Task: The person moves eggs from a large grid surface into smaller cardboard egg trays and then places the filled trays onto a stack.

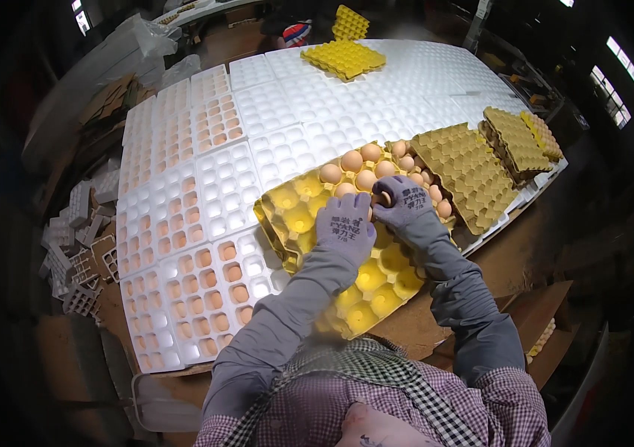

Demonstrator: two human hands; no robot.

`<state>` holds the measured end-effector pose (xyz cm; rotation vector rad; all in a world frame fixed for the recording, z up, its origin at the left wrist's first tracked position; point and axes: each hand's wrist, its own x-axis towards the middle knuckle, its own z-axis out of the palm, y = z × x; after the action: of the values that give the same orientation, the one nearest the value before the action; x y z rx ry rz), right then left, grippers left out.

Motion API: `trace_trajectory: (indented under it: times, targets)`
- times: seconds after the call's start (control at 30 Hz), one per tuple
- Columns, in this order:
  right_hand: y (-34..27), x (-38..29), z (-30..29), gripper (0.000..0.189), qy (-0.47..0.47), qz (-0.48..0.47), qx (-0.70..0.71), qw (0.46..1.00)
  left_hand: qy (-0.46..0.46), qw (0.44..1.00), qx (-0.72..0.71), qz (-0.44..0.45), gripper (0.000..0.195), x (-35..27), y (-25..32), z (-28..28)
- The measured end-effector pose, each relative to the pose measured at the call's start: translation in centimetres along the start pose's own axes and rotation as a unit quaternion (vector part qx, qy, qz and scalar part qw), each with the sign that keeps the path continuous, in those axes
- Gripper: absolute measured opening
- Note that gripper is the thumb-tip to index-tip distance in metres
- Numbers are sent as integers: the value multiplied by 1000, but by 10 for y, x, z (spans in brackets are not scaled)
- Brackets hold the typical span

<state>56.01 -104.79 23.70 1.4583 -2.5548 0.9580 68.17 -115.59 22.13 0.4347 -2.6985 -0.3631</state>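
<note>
Both my hands wear purple-grey gloves and lie over a yellow egg tray (pixel 364 276), whose near and left cups hold no eggs. Brown eggs (pixel 352 161) fill cups along its far side. My right hand (pixel 403 200) is curled around a brown egg (pixel 385 199). Close beside it, my left hand (pixel 346 226) rests palm down at the eggs; whether it grips one is hidden. White foam egg trays (pixel 278 156) cover the table, and those at the left hold brown eggs (pixel 204 257) in many cups.
Brownish pulp trays (pixel 465 173) lie to the right, partly over eggs. Yellow trays (pixel 345 58) sit at the table's far side, near a partly seen person (pixel 296 34). White foam pieces (pixel 71 240) are heaped on the left, and cardboard (pixel 534 313) stands at the lower right.
</note>
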Motion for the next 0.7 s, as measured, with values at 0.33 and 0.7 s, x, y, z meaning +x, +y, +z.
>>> trace_trajectory:
  times: [0.33, 0.7]
  targets:
    - [53, 23, -70, 47, -117, 127, -13, 985, 66, 960, -254, -92, 38, 32, -37, -12]
    - [121, 31, -78, 59, -137, 104, 486, 857, -19, 991, -113, -62, 43, 50, -12, -15]
